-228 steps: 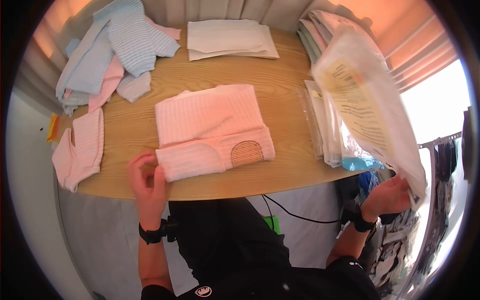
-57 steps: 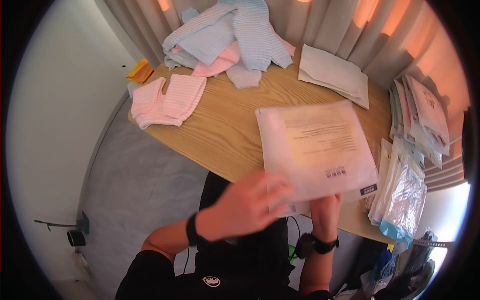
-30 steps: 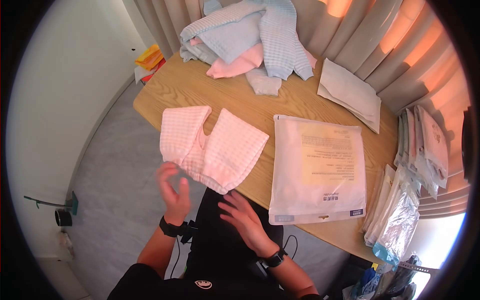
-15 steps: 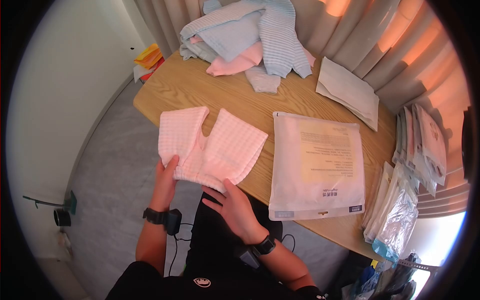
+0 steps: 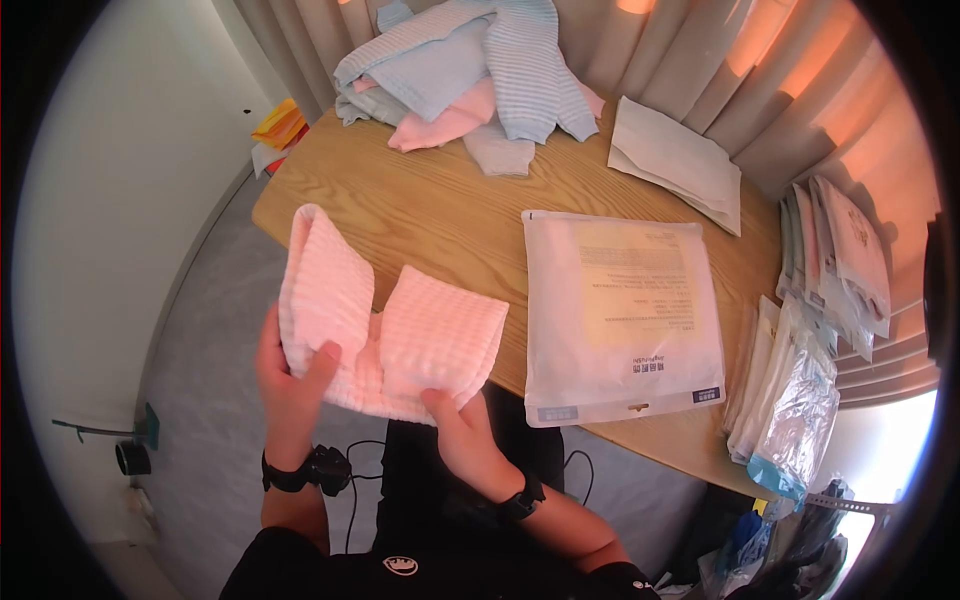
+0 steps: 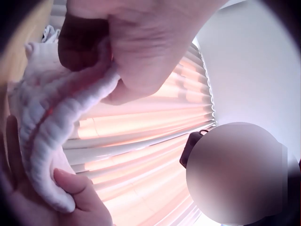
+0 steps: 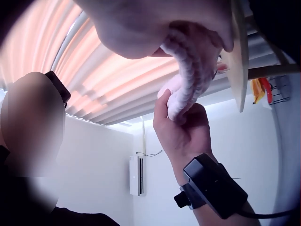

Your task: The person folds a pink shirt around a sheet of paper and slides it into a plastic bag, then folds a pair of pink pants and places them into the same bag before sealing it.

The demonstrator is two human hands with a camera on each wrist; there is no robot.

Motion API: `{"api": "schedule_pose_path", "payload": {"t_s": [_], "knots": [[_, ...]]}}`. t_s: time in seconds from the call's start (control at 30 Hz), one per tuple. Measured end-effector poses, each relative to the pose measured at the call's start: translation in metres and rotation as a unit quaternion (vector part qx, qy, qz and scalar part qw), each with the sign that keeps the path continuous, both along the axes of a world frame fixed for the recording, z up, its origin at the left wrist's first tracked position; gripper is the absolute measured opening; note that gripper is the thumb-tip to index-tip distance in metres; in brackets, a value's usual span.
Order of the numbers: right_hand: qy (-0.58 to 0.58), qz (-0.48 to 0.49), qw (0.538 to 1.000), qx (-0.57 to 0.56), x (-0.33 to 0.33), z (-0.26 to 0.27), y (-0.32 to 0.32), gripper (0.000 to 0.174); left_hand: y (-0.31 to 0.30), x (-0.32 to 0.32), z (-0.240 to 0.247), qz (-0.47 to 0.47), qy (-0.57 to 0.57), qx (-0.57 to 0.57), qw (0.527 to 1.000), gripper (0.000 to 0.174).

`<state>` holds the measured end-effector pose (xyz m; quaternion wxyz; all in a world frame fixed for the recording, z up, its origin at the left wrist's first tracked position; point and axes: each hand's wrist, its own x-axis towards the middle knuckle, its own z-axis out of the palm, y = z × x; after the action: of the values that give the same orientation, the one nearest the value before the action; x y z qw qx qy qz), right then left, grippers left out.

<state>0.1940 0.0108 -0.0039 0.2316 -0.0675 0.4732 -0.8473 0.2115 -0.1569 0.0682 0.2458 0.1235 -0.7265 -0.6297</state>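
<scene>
Pink-and-white checked knit pants [image 5: 440, 330] are held up at the table's near edge, two leg parts pointing away from me and the gathered waistband nearest me. My left hand [image 5: 290, 390] grips the left side, thumb on top and fingers underneath. On the right, my right hand [image 5: 465, 435] pinches the waistband between its thumb and hidden fingers. In the left wrist view the gathered edge of the pants [image 6: 61, 117] stretches between both hands. A frosted zip bag [image 5: 625, 385] with a printed yellowish panel lies flat to the right.
Blue, pink and grey knit clothes [image 5: 430, 85] are piled at the back of the wooden table [image 5: 440, 215]. White sheets [image 5: 670, 165] lie at the back right. Bagged clothes [image 5: 850, 250] and clear plastic packages [image 5: 790, 400] are stacked along the right edge. Yellow-orange packets [image 5: 280, 125] sit beyond the left corner.
The bag was set down on the table. Both hands then went to the pink pants and lifted them off the table towards me, the left side tilting up.
</scene>
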Motion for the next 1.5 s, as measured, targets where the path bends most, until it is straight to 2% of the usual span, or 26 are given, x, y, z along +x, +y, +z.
{"api": "schedule_pose_path", "payload": {"t_s": [0.07,0.13,0.2,0.3,0.33,0.4,0.47,0.63,0.73,0.8,0.93,1.0,1.1,1.33,1.4,1.5], "knots": [[0.073,0.006,0.997,0.022,-0.001,0.008,0.005,0.049,0.017,-0.001,0.017,-0.026,-0.016,-0.026,0.999,0.046],[0.073,0.02,0.997,0.006,-0.002,0.015,0.011,0.054,0.023,-0.002,0.023,-0.05,-0.033,-0.051,0.997,0.049],[0.074,0.034,0.997,-0.008,-0.003,0.021,0.019,0.06,0.026,-0.004,0.025,-0.168,-0.049,-0.17,0.97,0.052],[0.099,0.043,0.993,-0.037,-0.007,0.026,0.036,0.066,0.044,-0.01,0.032,-0.227,-0.035,-0.233,0.945,0.054],[0.074,0.064,0.994,-0.044,-0.009,0.027,0.043,0.067,0.049,-0.011,0.033,-0.258,-0.019,-0.264,0.929,0.054],[0.049,0.082,0.994,-0.051,-0.011,0.025,0.055,0.068,0.056,-0.011,0.035,-0.277,-0.035,-0.243,0.929,0.056],[-0.034,0.062,0.987,-0.143,-0.012,0.018,0.064,0.069,0.067,-0.016,0.038,-0.341,0.031,-0.299,0.891,0.058],[-0.04,0.015,0.985,-0.169,-0.005,0.007,0.065,0.067,0.083,-0.012,0.022,-0.312,0.04,-0.324,0.892,0.052],[-0.028,-0.039,0.985,-0.167,0.0,0.01,0.065,0.066,0.089,-0.01,0.013,-0.286,0.052,-0.31,0.905,0.045],[-0.003,-0.087,0.979,-0.184,0.0,0.014,0.066,0.064,0.089,-0.011,0.004,-0.26,0.098,-0.289,0.916,0.039],[-0.01,-0.116,0.974,-0.195,-0.005,0.026,0.068,0.057,0.092,-0.014,0.002,-0.252,0.113,-0.329,0.903,0.038],[-0.084,-0.153,0.972,-0.16,-0.006,0.027,0.066,0.049,0.099,-0.016,0.004,-0.238,0.116,-0.376,0.888,0.037],[-0.07,-0.162,0.974,-0.14,-0.002,0.021,0.063,0.043,0.108,-0.016,0.008,-0.214,0.107,-0.355,0.904,0.036],[-0.059,-0.15,0.973,-0.163,0.007,0.016,0.059,0.043,0.104,-0.017,-0.004,-0.155,0.148,-0.351,0.912,0.034],[-0.102,-0.164,0.976,-0.102,0.007,0.014,0.058,0.047,0.101,-0.016,-0.001,-0.167,0.173,-0.396,0.886,0.037],[-0.149,-0.165,0.969,-0.104,-0.002,0.019,0.065,0.045,0.101,-0.012,-0.003,-0.161,0.232,-0.39,0.877,0.032]]}}
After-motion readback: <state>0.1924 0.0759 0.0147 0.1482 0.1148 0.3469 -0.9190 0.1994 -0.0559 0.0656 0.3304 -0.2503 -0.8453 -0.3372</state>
